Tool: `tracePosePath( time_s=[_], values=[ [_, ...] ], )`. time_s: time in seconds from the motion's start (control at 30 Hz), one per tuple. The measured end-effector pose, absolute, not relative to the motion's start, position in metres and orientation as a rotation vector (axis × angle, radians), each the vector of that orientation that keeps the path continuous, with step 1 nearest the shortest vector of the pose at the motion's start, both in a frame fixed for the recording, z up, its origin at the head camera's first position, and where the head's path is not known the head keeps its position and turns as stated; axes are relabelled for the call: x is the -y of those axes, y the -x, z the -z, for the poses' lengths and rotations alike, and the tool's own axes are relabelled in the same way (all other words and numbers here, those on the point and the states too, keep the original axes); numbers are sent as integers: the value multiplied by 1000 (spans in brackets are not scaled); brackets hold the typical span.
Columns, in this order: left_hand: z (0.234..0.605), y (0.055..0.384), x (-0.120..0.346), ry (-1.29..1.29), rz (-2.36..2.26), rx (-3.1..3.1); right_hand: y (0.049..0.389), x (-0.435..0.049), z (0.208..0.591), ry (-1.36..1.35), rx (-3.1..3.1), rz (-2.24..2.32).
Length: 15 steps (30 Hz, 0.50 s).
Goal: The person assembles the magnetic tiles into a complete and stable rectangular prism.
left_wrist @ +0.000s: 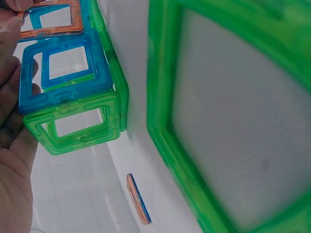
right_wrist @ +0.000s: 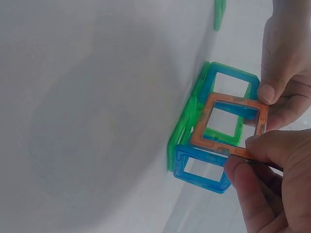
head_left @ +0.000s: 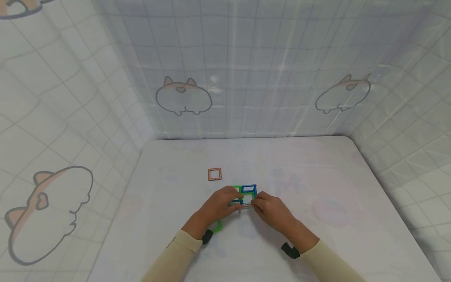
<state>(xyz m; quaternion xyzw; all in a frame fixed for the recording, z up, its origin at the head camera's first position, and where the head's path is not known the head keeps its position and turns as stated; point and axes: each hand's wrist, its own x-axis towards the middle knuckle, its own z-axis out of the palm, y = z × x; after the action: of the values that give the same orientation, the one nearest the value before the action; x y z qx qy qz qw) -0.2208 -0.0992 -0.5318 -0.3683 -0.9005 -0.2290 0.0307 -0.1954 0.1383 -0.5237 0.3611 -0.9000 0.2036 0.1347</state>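
Note:
A small structure of blue and green square magnetic tiles (head_left: 255, 190) stands on the table between both hands. In the left wrist view, open-centred blue and green frames (left_wrist: 63, 100) join into box shapes. My left hand (head_left: 219, 204) grips the structure's left part, thumb on the near side and fingers over the far side. With thumb and fingers, my right hand (head_left: 275, 212) pinches an orange magnetic tile (right_wrist: 214, 145) by its corner. That tile stands upright against the structure's near side. The left thumb touches its other upper corner.
A loose orange square tile (head_left: 214, 179) lies flat beyond the structure, to the left. A green tile (head_left: 219, 226) lies by the left wrist and looms large in the left wrist view. Patterned white curtains (head_left: 246, 78) surround the table.

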Motion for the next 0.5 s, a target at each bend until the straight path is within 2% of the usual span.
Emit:
tracePosePath(
  time_s=[0.5],
  values=[
    [534,223,93,1145,759,2756,198,-141,524,-999,2621,-556]
  ],
)
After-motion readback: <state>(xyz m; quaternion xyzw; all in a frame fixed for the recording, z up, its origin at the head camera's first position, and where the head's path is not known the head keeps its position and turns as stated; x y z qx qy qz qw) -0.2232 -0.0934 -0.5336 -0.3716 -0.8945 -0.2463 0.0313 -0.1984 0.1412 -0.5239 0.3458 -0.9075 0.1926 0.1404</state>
